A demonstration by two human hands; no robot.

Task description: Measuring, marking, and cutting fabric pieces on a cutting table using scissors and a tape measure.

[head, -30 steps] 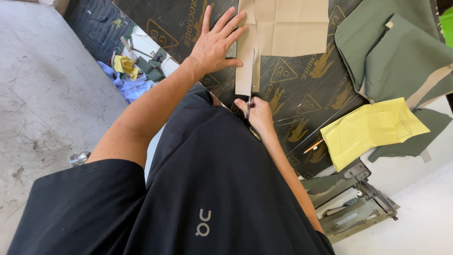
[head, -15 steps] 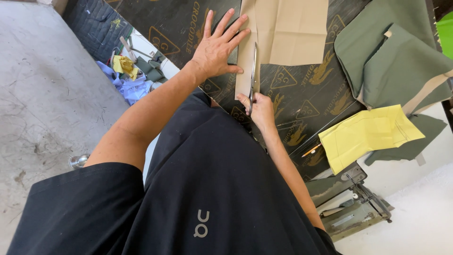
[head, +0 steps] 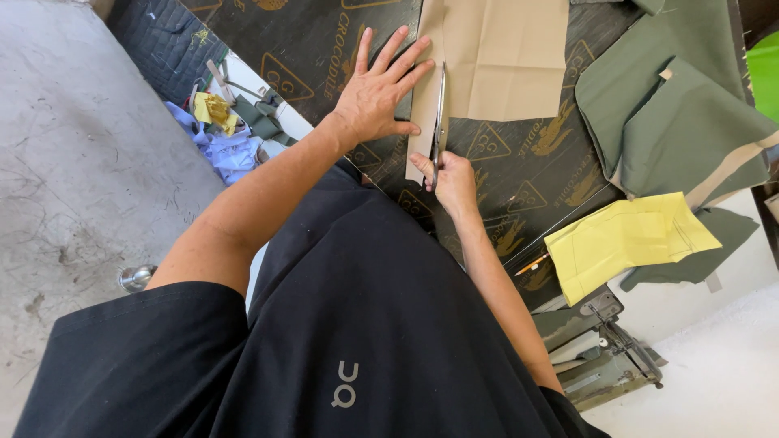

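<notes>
A flat sheet of tan paper (head: 503, 57) lies on the dark printed tabletop (head: 527, 162), with the slim metal scissors (head: 439, 113) running up its left part. The right hand (head: 451, 180) is closed around the scissor handles, while the left hand (head: 377, 93) lies open, fingers spread, pressing the narrow strip at the paper's left edge. To the right sit folded olive-green cloth (head: 673, 122) and a creased yellow paper piece (head: 625, 239).

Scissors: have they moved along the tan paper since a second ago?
Yes. The scissors in the right hand have advanced up the tan paper, further from its near edge.
</notes>
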